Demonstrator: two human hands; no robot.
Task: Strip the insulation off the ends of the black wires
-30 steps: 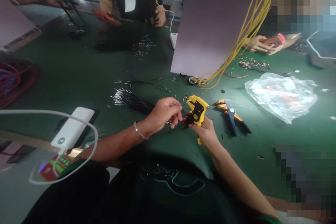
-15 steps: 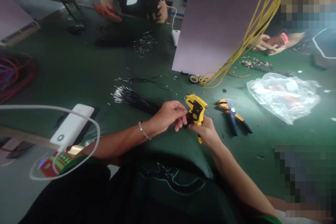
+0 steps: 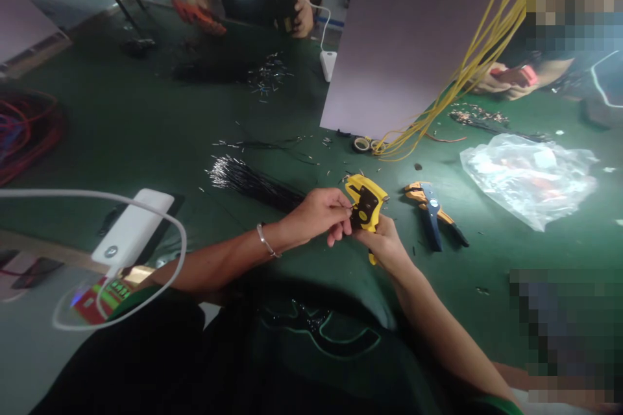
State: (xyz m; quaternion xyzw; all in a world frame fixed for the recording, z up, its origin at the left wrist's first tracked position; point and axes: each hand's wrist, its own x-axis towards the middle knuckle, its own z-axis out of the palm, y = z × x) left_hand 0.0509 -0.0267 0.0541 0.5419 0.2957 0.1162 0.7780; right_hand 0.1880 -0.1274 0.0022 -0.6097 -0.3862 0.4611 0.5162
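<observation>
My right hand (image 3: pixel 382 240) is wrapped round the handle of a yellow and black wire stripper (image 3: pixel 366 202), held upright with its jaws away from me. Close to the tool's left side, my left hand (image 3: pixel 325 213) pinches a thin black wire (image 3: pixel 351 207) between thumb and fingers, and the wire's tip meets the jaws. Most of that wire is hidden by the fingers. Beyond my left hand lies a bundle of black wires (image 3: pixel 257 185) with bright stripped ends. A second stripper, blue and orange (image 3: pixel 431 211), rests on the table right of my right hand.
A grey-purple panel (image 3: pixel 389 45) stands ahead, with yellow wires (image 3: pixel 452 84) hanging beside it. A clear plastic bag (image 3: pixel 530 175) lies at right. A white power bank (image 3: pixel 134 227) with a cable sits at left. Other people's hands (image 3: pixel 506 81) work across the green table (image 3: pixel 146 117).
My left hand has shifted slightly right, bringing the wire tip to the stripper's jaws. My right hand still holds the stripper in nearly the same place.
</observation>
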